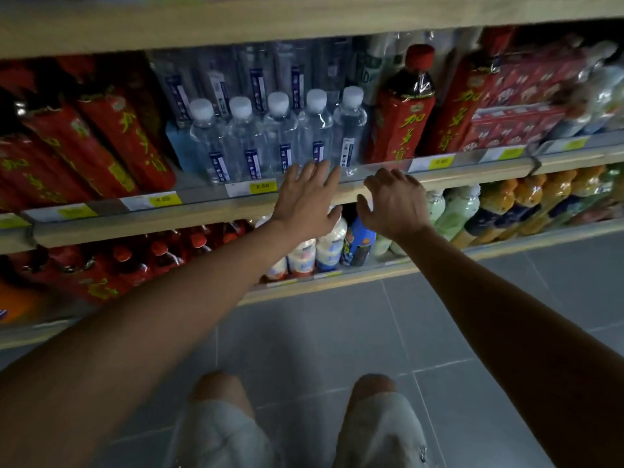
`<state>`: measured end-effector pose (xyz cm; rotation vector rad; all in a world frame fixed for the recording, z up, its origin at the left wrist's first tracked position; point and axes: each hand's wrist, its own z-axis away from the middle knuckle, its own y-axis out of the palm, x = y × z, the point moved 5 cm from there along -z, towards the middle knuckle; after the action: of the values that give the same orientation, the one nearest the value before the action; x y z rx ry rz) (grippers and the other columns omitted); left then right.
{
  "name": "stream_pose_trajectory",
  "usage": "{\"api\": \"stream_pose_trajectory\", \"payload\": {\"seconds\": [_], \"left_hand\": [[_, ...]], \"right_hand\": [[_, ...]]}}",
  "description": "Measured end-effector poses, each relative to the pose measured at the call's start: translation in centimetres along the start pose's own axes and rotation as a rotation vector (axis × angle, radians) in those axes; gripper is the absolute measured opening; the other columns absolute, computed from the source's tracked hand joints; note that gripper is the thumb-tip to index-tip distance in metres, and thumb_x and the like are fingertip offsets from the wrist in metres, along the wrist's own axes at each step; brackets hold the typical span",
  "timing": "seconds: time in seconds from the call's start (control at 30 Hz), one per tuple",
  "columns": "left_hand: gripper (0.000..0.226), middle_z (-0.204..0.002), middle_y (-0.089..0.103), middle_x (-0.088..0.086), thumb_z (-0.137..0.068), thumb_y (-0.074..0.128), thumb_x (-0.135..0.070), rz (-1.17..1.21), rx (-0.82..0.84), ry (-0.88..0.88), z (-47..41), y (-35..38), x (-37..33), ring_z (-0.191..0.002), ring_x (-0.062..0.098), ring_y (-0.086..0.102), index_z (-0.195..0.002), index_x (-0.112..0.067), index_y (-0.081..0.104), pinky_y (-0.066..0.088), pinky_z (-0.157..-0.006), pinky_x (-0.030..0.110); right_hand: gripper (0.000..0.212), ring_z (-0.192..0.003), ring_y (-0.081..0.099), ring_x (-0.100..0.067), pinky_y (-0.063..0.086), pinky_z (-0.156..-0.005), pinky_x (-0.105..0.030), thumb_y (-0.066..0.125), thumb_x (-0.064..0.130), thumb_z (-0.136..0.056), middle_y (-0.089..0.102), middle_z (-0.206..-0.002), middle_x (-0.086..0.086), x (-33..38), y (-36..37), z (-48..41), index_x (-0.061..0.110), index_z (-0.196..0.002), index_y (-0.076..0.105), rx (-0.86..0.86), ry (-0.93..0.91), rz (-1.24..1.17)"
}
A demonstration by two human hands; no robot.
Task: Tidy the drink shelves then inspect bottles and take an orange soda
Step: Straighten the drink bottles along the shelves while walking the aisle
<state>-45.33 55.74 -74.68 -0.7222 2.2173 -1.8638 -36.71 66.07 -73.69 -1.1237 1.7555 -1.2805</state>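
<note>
My left hand (pixel 309 201) reaches toward the middle shelf with straight, spread fingers, its tips at the base of a row of clear water bottles (pixel 280 136). My right hand (pixel 393 202) hovers beside it, fingers loosely bent over the shelf's front edge (pixel 472 167), holding nothing. Orange soda bottles (pixel 506 204) stand on the lower shelf to the right. A tall red-labelled tea bottle (pixel 403 106) stands right of the water.
Red tea bottles (pixel 77 143) fill the left of the middle shelf, red cartons (pixel 516 106) the right. The lower shelf holds red-capped bottles (pixel 135 261), white milk bottles (pixel 317 251), a blue bottle (pixel 359 244) and pale green bottles (pixel 456 211). Grey tiled floor (pixel 472 315) lies below.
</note>
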Motion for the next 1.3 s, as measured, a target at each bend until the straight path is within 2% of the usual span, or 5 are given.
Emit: {"api": "stream_pose_trajectory", "payload": {"seconds": [0.2, 0.53, 0.8, 1.07, 1.3], "left_hand": [[0.065, -0.132, 0.045, 0.011, -0.084, 0.05, -0.048, -0.061, -0.138, -0.016, -1.6, 5.0, -0.8, -0.119, 0.03, 0.042, -0.136, -0.01, 0.039, 0.035, -0.093, 0.044], [0.075, -0.147, 0.029, 0.01, -0.088, 0.048, -0.05, -0.134, -0.191, -0.229, -0.9, 9.3, -0.2, -0.133, 0.029, 0.029, -0.147, -0.013, 0.021, 0.019, -0.11, 0.052], [0.063, -0.127, 0.044, 0.009, -0.081, 0.063, -0.047, -0.139, -0.21, -0.225, -2.3, 7.8, 0.3, -0.111, 0.027, 0.042, -0.13, -0.013, 0.042, 0.033, -0.095, 0.042], [0.067, -0.131, 0.037, 0.011, -0.085, 0.055, -0.053, -0.232, -0.161, -0.224, -2.8, 7.8, -0.1, -0.114, 0.028, 0.04, -0.13, -0.01, 0.03, 0.036, -0.096, 0.045], [0.065, -0.129, 0.038, 0.009, -0.084, 0.056, -0.055, -0.219, -0.16, -0.229, -3.0, 7.7, 0.1, -0.113, 0.027, 0.039, -0.127, -0.012, 0.032, 0.036, -0.094, 0.043]], "right_hand": [[0.038, -0.104, 0.054, -0.032, 0.043, -0.079, -0.04, 0.046, 0.033, -0.087, 0.059, -0.11, -0.015, -1.7, 5.4, -0.6, 0.005, -0.108, 0.06, -0.085, -0.001, 0.032], [0.036, -0.099, 0.051, -0.036, 0.046, -0.065, -0.042, 0.053, 0.031, -0.082, 0.052, -0.106, -0.019, -5.2, 7.1, -2.3, 0.0, -0.1, 0.052, -0.469, 0.182, -0.156], [0.078, -0.112, 0.042, -0.037, 0.047, -0.083, -0.045, 0.061, 0.048, -0.08, 0.038, -0.128, -0.021, -7.5, 6.9, -5.7, -0.005, -0.13, 0.033, -0.519, 0.458, -0.384], [0.116, -0.119, 0.043, -0.038, 0.043, -0.091, -0.045, 0.068, 0.062, -0.07, 0.037, -0.134, -0.021, -8.5, 6.9, -8.3, -0.007, -0.144, 0.011, -0.473, 0.54, -0.529], [0.108, -0.114, 0.05, -0.035, 0.046, -0.081, -0.043, 0.076, 0.05, -0.064, 0.04, -0.132, -0.014, -8.9, 6.7, -9.0, 0.0, -0.141, 0.018, -0.492, 0.618, -0.678]]}}
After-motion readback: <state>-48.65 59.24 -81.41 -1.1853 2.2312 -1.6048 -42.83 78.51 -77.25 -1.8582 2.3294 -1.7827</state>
